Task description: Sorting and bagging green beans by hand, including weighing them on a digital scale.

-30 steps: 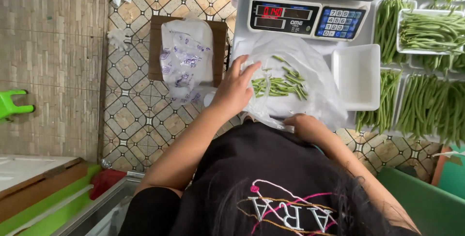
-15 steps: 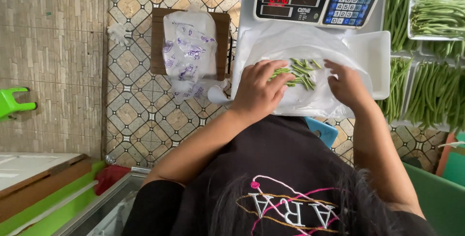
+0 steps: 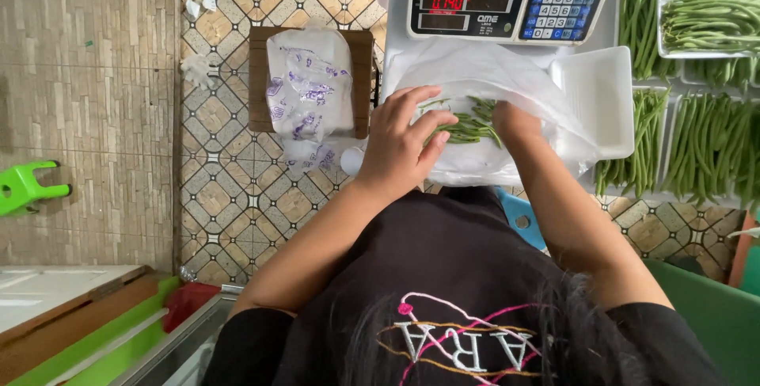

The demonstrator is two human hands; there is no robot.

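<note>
Green beans (image 3: 472, 123) lie in a small bunch on a clear plastic bag (image 3: 507, 77), which is spread over the pan of a digital scale (image 3: 507, 7) just in front of the person. Nearest in view, the left hand (image 3: 402, 144) rests on the left end of the bunch with its fingers spread and lightly curved, pressing down on the beans and the plastic instead of clutching them. The right hand (image 3: 514, 123) sits at the right end of the bunch; its fingers are tucked under the wrist from this angle, so whether they pinch any beans cannot be told.

To square up such a bunch well, it would seem best to keep both hands low, push the ends toward each other so the pods lie parallel, and avoid leaning weight on the pan.

A white foam tray (image 3: 602, 101) lies just beside the bag on the right. Further right, more trays of beans (image 3: 708, 18) stand in rows. To the left, a printed bag (image 3: 309, 89) rests on a wooden stool (image 3: 257, 77).
</note>
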